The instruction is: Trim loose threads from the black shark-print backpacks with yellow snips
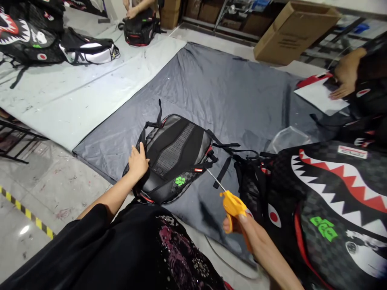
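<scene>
A black backpack (177, 155) lies back panel up on a dark grey sheet (229, 92), its straps spread to the right. My left hand (138, 161) rests on its left edge, fingers curled over the side. My right hand (238, 223) is closed round an orange air blow gun (232, 203). The gun's thin metal nozzle (215, 180) points at the backpack's right side, near a red-and-white strap tab.
A pile of shark-mouth backpacks (326, 201) sits at right, others (33, 36) at far left on a light grey sheet. Another person's hand (344, 78) rests on white paper at right. A further person handles a bag (140, 28) at the back. A cardboard box (294, 32) lies behind.
</scene>
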`<state>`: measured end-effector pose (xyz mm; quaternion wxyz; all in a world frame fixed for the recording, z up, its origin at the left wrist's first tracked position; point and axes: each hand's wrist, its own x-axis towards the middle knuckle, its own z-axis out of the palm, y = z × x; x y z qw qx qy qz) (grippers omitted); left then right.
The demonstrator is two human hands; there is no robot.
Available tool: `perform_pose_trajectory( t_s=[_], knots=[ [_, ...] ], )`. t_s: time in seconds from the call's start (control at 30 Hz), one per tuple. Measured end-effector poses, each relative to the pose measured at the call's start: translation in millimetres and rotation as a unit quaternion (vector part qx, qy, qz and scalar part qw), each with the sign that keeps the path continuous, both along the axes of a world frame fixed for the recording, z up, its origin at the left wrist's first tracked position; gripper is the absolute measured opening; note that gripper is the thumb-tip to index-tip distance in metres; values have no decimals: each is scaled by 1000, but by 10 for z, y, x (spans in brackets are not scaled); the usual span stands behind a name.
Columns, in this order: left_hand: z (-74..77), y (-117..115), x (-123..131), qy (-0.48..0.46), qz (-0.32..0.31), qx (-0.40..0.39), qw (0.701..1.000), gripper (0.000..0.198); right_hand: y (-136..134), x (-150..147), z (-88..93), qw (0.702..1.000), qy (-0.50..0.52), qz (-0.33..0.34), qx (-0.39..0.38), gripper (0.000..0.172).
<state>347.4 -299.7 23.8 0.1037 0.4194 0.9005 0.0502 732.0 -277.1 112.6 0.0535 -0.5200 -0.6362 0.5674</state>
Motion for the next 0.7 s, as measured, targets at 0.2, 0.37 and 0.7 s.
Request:
perform_pose_trajectory(
  t_s=[0.2, 0.37, 0.7],
  knots=[
    [84, -209, -291, -271, 124, 84, 951, 43, 277, -607, -448, 991, 15, 133, -29, 55],
    [-20, -206, -260, -606, 89, 280, 739, 42, 953, -1089, -399, 996, -4, 83, 29, 47],
    [-826, 325, -513, -800, 292, 150, 502, 75, 1190, -1813, -395, 947, -198, 254, 16, 40]
  ],
)
